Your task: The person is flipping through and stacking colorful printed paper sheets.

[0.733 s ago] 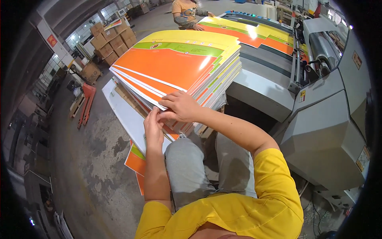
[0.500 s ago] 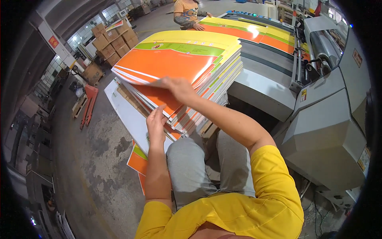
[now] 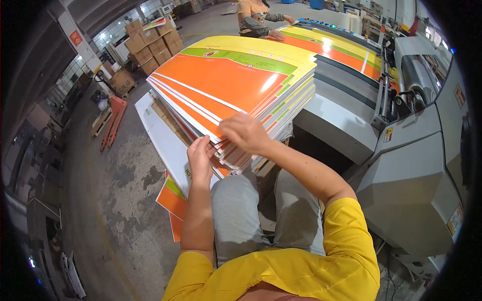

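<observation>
A tall stack of large printed sheets, orange, green and yellow with white edges, stands in front of me. Its top sheets are fanned at the near left, so several white borders show. My left hand is at the stack's near corner, with thumb and fingertips pinched on the edge of a sheet. Just to its right, my right hand rests over the near edge of the top sheets. Its fingers are curled down; whatever is under the fingertips is hidden.
A white board lies left of the stack, and loose printed sheets lie below it. On the right stands a grey machine with rollers. Another person handles sheets at its far end. An orange pallet jack and cardboard boxes stand farther left.
The sheet edge that my right hand held raised now lies down on the stack. My right hand has moved nearer and right; my left hand stays at the corner.
</observation>
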Tool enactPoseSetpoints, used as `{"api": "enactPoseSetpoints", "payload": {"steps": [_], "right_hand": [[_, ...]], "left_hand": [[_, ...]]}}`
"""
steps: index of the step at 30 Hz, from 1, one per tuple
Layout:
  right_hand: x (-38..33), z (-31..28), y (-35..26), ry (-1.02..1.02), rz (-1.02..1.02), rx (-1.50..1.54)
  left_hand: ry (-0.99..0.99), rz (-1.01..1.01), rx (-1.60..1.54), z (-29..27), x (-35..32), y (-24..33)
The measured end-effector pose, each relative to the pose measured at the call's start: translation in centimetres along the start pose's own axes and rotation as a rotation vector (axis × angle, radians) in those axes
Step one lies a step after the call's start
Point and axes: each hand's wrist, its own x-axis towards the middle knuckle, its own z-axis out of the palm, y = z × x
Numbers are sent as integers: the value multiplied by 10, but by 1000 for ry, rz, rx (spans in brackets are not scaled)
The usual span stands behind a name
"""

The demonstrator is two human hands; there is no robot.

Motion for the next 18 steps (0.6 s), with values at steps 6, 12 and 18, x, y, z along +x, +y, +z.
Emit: {"api": "enactPoseSetpoints", "payload": {"steps": [6,12,18], "right_hand": [[38,-24,83,-71,276,-397],[44,-9,106,-378,350,-593],[57,-27,82,-29,660,555]], "left_hand": [[-18,21,-8,8,-3,-2],[-15,12,-1,6,-4,-3],[-55,15,-20,3,-5,-2]]}}
